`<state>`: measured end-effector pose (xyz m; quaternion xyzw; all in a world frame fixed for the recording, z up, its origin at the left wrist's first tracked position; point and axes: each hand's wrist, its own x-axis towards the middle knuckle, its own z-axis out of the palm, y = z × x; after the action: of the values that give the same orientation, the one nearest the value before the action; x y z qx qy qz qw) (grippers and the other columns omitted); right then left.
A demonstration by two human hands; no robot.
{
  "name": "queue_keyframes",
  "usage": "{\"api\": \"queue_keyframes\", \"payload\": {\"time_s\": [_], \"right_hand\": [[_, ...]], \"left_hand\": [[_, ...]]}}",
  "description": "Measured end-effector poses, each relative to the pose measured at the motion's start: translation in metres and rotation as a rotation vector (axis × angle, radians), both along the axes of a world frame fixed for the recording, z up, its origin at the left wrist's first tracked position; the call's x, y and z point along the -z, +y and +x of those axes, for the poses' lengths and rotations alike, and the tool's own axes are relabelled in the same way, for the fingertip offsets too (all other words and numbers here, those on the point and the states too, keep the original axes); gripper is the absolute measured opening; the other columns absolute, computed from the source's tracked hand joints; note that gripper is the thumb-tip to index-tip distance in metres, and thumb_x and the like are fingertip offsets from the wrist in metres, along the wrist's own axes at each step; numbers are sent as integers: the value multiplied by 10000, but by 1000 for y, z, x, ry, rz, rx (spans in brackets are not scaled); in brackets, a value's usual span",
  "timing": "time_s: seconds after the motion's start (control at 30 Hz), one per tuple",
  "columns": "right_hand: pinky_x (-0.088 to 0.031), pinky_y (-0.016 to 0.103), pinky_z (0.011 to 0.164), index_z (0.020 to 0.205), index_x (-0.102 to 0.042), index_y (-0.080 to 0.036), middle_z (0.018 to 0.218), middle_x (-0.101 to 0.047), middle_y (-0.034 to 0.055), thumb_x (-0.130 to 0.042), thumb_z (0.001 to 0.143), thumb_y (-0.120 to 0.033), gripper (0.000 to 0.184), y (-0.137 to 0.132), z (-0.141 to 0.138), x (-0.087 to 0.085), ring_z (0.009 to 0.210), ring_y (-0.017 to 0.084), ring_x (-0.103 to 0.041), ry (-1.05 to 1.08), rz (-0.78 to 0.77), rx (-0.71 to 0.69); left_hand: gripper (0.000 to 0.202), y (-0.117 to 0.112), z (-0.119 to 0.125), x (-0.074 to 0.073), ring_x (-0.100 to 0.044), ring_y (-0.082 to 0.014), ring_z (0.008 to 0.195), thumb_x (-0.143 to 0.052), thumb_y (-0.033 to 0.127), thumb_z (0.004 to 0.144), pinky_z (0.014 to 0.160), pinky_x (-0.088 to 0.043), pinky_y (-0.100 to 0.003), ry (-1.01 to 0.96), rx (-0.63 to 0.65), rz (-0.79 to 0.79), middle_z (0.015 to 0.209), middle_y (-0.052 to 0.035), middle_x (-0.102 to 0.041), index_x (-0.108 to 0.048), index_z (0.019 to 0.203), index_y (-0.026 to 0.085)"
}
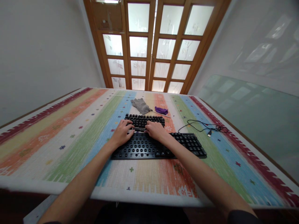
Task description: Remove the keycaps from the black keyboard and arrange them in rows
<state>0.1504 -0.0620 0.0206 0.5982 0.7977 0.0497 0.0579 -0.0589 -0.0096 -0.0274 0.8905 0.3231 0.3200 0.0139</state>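
Note:
A black keyboard (137,146) lies on the table. Most of its left and middle part shows bare key posts, while the right end still carries its keycaps. Loose black keycaps (144,119) stand in rows just behind it. My left hand (121,132) rests at the keyboard's upper left, fingers apart, its fingertips and thumb at the back edge. My right hand (155,130) is closed at the middle of that edge. A thin, shiny metal tool (142,129) sticks out from its fingers toward the left; its exact kind is unclear.
Behind the keycaps lie a grey cloth (141,106), a purple cloth (161,110) and a thin rod (161,114). The keyboard's black cable (203,125) is looped at the right, with its USB plug (209,133) exposed. A striped tablecloth (77,140) covers the table.

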Motion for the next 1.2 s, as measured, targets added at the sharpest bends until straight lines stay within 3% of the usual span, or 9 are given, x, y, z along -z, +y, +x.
{"api": "queue_keyframes", "payload": {"time_s": [0.4,0.77,1.2], "right_hand": [[-504,321,735,1096,-680,-181,1159,-642,125,-514,942,-289,251,3,1,4,971,262,-673,34,48,-13],[-494,308,754,1112,-671,-184,1188,-613,129,-453,962,-271,279,4,2,7,991,247,-658,54,43,11],[-484,310,757,1110,-681,-197,1189,-604,120,-431,965,-275,300,4,5,8,979,239,-651,71,29,6]], "left_hand": [[177,1,-6,4,-500,-273,1130,-539,257,906,1004,-473,-490,18,-7,-14,1148,-107,-590,-692,928,171],[289,1,-1,5,-472,-276,1172,-506,357,948,1039,-451,-526,86,59,-11,1228,-105,-583,-725,1066,210],[309,2,0,6,-468,-285,1188,-515,387,945,1048,-439,-522,102,57,-5,1241,-119,-586,-715,1067,186]]}}
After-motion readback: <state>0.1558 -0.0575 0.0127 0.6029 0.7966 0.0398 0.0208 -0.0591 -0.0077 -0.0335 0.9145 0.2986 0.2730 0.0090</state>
